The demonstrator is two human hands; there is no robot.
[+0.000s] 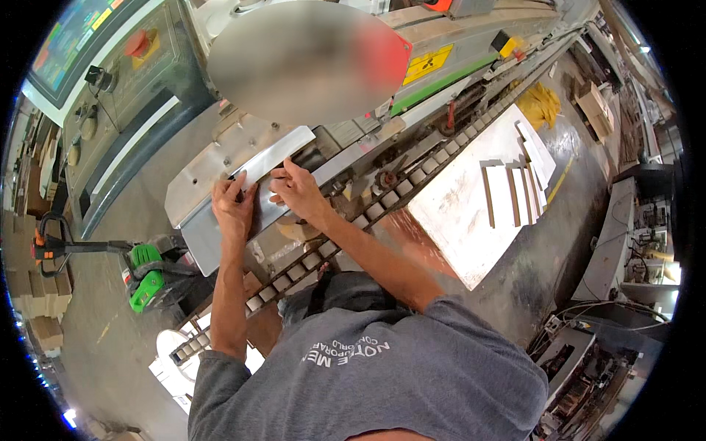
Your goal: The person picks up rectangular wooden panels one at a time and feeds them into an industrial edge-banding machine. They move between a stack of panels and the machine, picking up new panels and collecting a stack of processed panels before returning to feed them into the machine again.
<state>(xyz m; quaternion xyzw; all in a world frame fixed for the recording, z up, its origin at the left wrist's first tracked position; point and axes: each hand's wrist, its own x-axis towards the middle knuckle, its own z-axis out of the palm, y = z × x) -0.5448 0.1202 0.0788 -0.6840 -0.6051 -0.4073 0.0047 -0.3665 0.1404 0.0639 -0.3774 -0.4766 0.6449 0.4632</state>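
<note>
Step in hand, as judged: fingertip work along pale strip (282, 151) and grey plate (200, 248), on far side of conveyor track (403, 188). Best done with light, even touch, both wrists steady, knuckles kept out of dark recess (315, 159) between strip and track. Left hand (233, 208): fingers curled, slightly parted. Right hand (298, 192): thumb and fingers drawn narrow; cannot tell if anything thin is pinched in either. Strip lies just past fingertips, farther from track; contact unclear. Plate spreads beneath left hand, beyond track.
</note>
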